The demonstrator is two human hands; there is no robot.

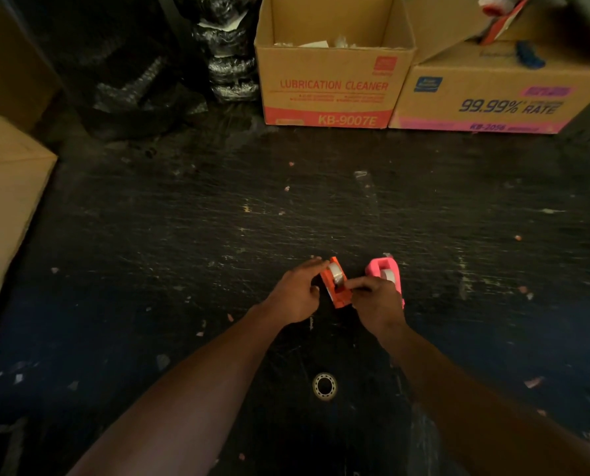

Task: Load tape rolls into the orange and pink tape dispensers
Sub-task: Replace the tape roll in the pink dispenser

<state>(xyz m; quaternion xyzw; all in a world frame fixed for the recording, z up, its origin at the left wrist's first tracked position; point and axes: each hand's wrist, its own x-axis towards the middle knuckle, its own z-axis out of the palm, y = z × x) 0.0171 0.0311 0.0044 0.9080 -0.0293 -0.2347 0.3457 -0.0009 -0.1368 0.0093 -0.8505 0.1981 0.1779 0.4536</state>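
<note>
Just below frame centre, the left hand grips the orange tape dispenser by its side while the right hand pinches at its seated tape roll, with the pink dispenser beside it apparently loaded, so drawing the tape end to the cutter seems next.

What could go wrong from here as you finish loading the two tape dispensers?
The orange dispenser is held between the left hand and right hand; its roll may seat crooked or pop out. The right hand also crowds the pink dispenser and could knock it. Scraps litter the dark surface; loose tape might pick them up.
</note>
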